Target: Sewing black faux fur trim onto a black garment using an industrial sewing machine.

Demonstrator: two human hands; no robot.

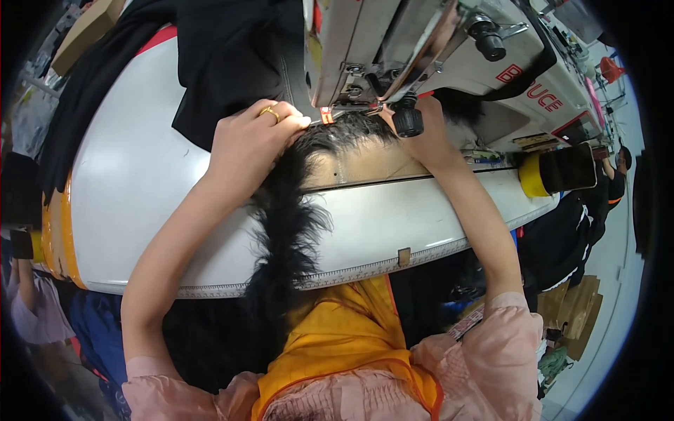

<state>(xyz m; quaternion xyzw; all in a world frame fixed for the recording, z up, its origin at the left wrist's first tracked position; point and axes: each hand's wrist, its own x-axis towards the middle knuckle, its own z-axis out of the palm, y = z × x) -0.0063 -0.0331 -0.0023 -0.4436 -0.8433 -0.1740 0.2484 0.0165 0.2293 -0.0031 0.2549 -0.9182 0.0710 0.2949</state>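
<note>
A long strip of black fur trim (284,231) runs under the head of a white sewing machine (523,77) and drapes over the table's near edge. My left hand (246,147), with a gold ring on one finger, is closed on the trim and dark cloth just left of the needle area. A small red-orange part (326,115) sits at that spot. Right of the needle, my right hand (427,137) lies by the fur; a black knob (408,123) and the machine head hide most of its fingers. Black fabric (225,63) spreads behind my left hand.
The white table (140,182) has a ruler tape (372,270) along its near edge. At the right stands a yellow roll (533,175) beside a dark, phone-like slab (572,168). Brown cardboard (576,309) lies at lower right. Other people are at the far left and right edges.
</note>
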